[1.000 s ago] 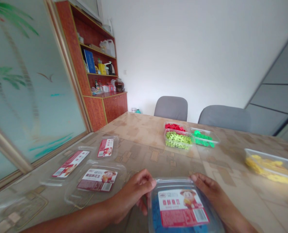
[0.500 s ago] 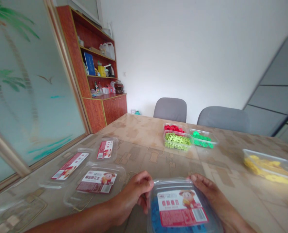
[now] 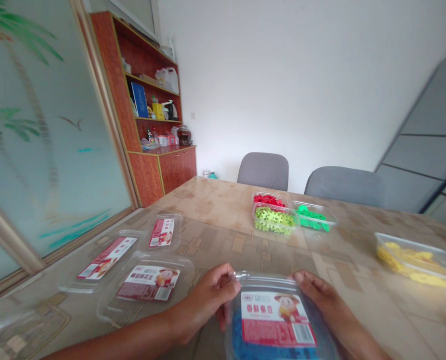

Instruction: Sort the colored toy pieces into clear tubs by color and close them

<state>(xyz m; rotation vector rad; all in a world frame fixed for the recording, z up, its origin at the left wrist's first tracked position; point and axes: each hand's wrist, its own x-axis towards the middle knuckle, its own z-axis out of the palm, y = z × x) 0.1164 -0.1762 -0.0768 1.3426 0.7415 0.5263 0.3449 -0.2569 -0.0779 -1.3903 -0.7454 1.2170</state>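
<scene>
A clear plastic box of blue pieces (image 3: 279, 325) lies at the near edge of the table, with a red-and-white labelled lid on it. My left hand (image 3: 207, 300) grips the box's far left corner, fingers curled over the lid's rim. On the far right corner rests my right hand (image 3: 328, 305), its fingers bent over the edge. Both hands hold the box.
Three loose labelled lids (image 3: 147, 282) lie on the patterned table (image 3: 223, 220) to the left. Open boxes of red (image 3: 268, 200), light green (image 3: 274, 220) and green pieces (image 3: 313, 217) stand mid-table, a yellow-filled box (image 3: 418, 260) at right. Two grey chairs (image 3: 264, 170) and a wooden shelf unit (image 3: 151, 110) are behind.
The lid's far edge has lifted slightly under my fingers and the view has tilted down a little. Both hands keep their places on the box.
</scene>
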